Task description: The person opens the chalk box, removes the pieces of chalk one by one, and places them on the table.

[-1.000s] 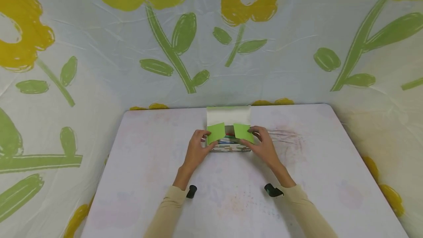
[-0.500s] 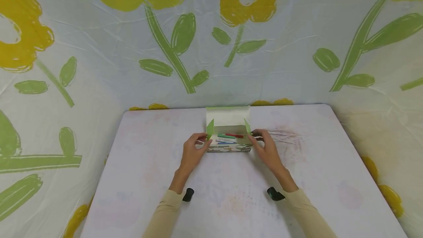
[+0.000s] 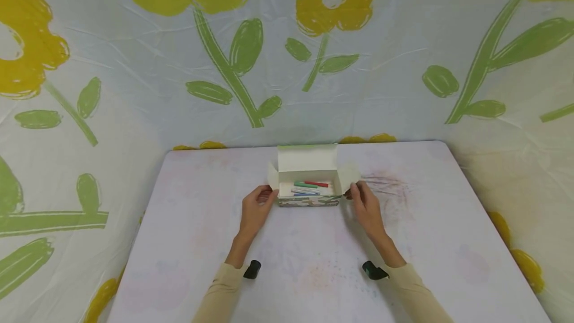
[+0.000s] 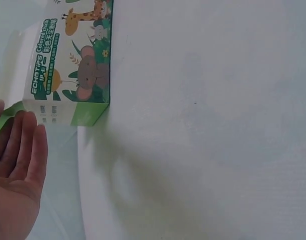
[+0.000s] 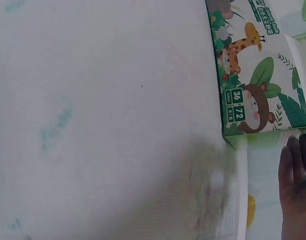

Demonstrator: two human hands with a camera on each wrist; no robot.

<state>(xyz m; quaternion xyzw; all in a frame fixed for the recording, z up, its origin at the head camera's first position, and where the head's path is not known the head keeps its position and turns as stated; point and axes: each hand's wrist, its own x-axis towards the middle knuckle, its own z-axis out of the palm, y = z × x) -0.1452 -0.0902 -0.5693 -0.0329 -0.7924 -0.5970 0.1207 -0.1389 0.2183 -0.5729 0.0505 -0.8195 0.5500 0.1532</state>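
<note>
A cardboard chalk box (image 3: 308,201) with animal pictures and "Colored Chalk" print stands on the table, its lid (image 3: 307,158) raised at the back. Several slim sticks (image 3: 307,187) in red, green, white and blue lie on its floor. My left hand (image 3: 256,208) pinches the left side flap (image 3: 273,175), which is folded outward; in the left wrist view its fingers lie along the green side of that flap (image 4: 11,114). At the opposite end, my right hand (image 3: 368,208) holds the right side flap (image 3: 348,175) between thumb and fingers. The right wrist view hides the thumb.
The pale table (image 3: 309,283) carries reddish smears (image 3: 390,188) right of the box. A flower-patterned sheet (image 3: 385,88) rises behind the table's back edge and at both sides. Black straps (image 3: 253,269) show at both cuffs.
Both green side flaps have swung from over the box out to its sides, uncovering the sticks. My hands have moved apart with the flaps.
</note>
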